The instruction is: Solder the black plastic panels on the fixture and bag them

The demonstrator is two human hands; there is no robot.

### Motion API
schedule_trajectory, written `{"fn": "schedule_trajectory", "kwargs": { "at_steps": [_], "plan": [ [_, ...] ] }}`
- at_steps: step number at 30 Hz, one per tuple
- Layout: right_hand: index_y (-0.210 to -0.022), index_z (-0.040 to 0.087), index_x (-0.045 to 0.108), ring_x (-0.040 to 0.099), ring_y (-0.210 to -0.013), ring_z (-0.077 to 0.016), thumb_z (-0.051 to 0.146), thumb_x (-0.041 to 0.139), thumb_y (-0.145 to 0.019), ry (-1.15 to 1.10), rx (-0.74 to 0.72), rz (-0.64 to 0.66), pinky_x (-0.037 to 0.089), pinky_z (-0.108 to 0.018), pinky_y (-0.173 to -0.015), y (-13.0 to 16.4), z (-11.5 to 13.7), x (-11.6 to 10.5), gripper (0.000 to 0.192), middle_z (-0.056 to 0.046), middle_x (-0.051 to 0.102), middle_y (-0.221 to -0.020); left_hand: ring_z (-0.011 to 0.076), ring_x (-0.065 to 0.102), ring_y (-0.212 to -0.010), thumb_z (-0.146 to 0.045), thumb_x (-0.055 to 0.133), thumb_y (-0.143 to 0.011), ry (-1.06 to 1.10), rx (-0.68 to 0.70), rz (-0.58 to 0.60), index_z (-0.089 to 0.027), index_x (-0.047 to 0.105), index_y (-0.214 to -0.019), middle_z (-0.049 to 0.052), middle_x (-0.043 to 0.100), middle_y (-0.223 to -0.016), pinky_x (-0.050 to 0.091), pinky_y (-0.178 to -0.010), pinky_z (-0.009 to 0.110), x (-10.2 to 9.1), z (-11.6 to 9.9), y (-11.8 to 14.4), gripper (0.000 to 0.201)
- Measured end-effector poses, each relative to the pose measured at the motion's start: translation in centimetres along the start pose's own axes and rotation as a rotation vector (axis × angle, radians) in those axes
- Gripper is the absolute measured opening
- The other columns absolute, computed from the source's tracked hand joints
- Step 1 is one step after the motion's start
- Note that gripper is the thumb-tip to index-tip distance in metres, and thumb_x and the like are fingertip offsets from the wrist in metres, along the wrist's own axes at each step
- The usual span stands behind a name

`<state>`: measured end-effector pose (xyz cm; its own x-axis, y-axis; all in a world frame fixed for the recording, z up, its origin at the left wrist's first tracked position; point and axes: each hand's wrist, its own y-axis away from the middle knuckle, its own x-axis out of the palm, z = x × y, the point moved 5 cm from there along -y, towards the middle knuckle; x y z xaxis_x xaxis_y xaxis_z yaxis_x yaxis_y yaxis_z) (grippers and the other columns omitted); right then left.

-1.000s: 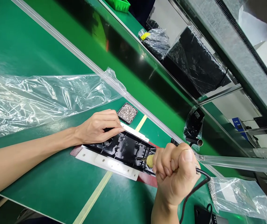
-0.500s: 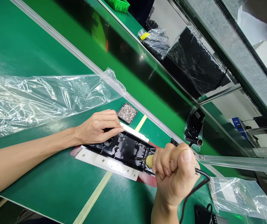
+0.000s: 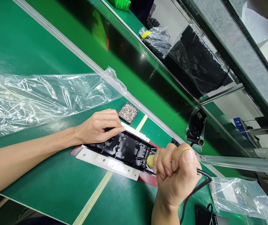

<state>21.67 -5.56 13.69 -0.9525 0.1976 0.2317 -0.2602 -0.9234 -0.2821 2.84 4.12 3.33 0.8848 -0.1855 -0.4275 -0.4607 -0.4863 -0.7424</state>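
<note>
A long black plastic housing (image 3: 126,149) with molded posts and holes lies in a white fixture (image 3: 110,164) with screws along its side. My left hand (image 3: 102,126) rests over the housing's left part, thumb and fingers closed about its far wall. In my fist, my right hand (image 3: 174,173) grips a soldering iron (image 3: 149,161) with a yellow collar and a black cord. Its thin metal tip points left into the housing, near the right part; whether it touches the plastic I cannot tell. Just beyond my left fingertips sits a small black tray (image 3: 128,112) full of tiny metal parts.
A clear plastic bag (image 3: 54,97) spreads over the left of the green bench (image 3: 51,193). A metal rail (image 3: 77,51) runs diagonally behind the fixture. At right lie another plastic bag (image 3: 241,195) and a black device (image 3: 209,215) with a cord. Wrapped black parts (image 3: 194,62) stand behind.
Both hands, the soldering iron and the housing stay in nearly the same place. The whole view has shifted very slightly.
</note>
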Motion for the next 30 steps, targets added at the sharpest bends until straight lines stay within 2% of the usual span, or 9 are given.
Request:
{"fn": "schedule_trajectory", "kwargs": {
  "at_steps": [14, 30],
  "plan": [
    [-0.059, 0.020, 0.034, 0.023, -0.036, -0.0033, 0.034, 0.054, -0.103, -0.010, -0.004, -0.011, 0.029, -0.014, -0.034, -0.08, 0.06, 0.23, 0.050, 0.009, 0.025, -0.046, 0.0171, 0.067, -0.078, -0.018, 0.070, -0.099, 0.005, -0.043, 0.008, -0.020, 0.074, -0.090, 0.003, 0.074, -0.082, 0.055, -0.077, 0.036, -0.04, 0.16, -0.03, 0.010],
    [-0.060, 0.020, 0.032, 0.022, -0.036, -0.0030, 0.034, 0.054, -0.103, -0.004, 0.002, -0.002, 0.027, -0.014, -0.035, -0.04, -0.01, 0.26, 0.051, 0.009, 0.026, -0.046, 0.0176, 0.066, -0.081, -0.015, 0.071, -0.098, 0.011, -0.032, 0.010, -0.019, 0.074, -0.092, 0.004, 0.075, -0.085, 0.054, -0.078, 0.036, -0.04, 0.15, 0.06, 0.007]
  ]
}}
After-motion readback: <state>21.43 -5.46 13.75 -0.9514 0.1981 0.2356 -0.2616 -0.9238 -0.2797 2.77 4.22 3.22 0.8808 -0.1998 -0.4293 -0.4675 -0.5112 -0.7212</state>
